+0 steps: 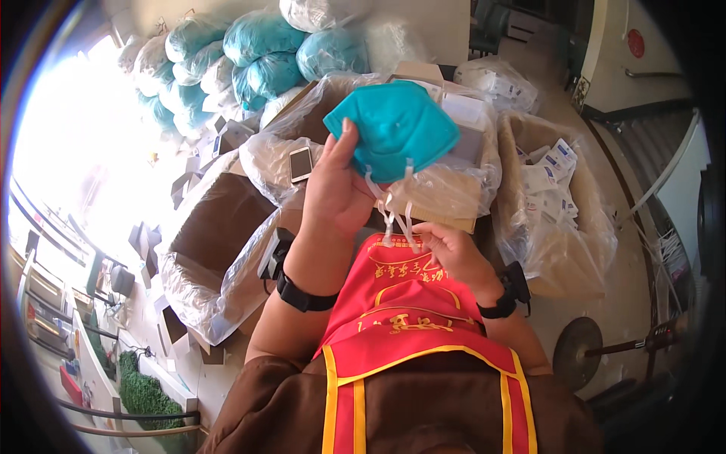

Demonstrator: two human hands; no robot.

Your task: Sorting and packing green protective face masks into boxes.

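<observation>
My left hand (338, 189) is closed on a teal cup-shaped face mask (397, 125), thumb over its left edge, and holds it up in front of me. Whether one mask or a thin stack is held, I cannot tell. White ear loops (389, 216) dangle from the mask's lower edge. Lower and to the right, my right hand (452, 256) has its fingers bent in, with the fingertips at the lower ends of the loops. Behind the loops is my red apron with yellow trim (423, 321).
An open carton with a clear plastic liner (215, 234) stands at left. Beside it lies a phone (301, 164). White boxes (463, 121) fill a carton behind the mask. White packets (548, 181) lie in a lined carton at right. Bags of teal goods (265, 41) are piled behind.
</observation>
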